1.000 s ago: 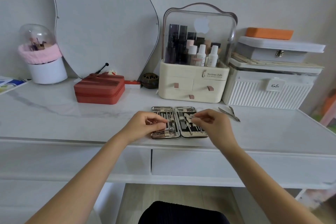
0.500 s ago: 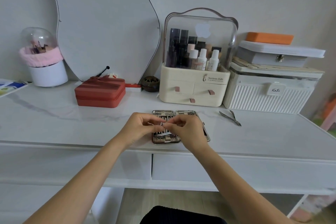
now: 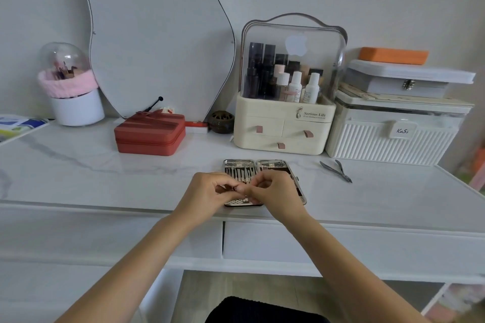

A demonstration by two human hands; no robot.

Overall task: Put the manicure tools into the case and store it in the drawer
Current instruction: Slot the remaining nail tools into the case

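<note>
1. The manicure case (image 3: 265,165) lies open and flat on the white desk (image 3: 105,173), close to its front edge and a little right of the middle, just above the gap between the two drawer fronts. Its two halves sit side by side, the hinge line running from the front edge toward the back wall, and that is also the long axis of each half.

2. Most of the slim tools are already strapped into the left half, their length running front to back like the case.

3. Both hands meet over the near end of the case. The left hand (image 3: 210,195) and the right hand (image 3: 275,194) have their fingertips drawn together, pinching what looks like a small metal tool between them; it is too small to say which tool.

4. One piece is plainly still out: the cuticle nipper (image 3: 337,171) lies on the desk right of the case, well apart from it, with its long axis slanting from back-left to front-right.

5. By my judgement the task is past halfway on loading. Left to do: seat the pinched tool, fetch the nipper, fold the case shut, and put it in the drawer (image 3: 341,244), which is closed now.
</note>
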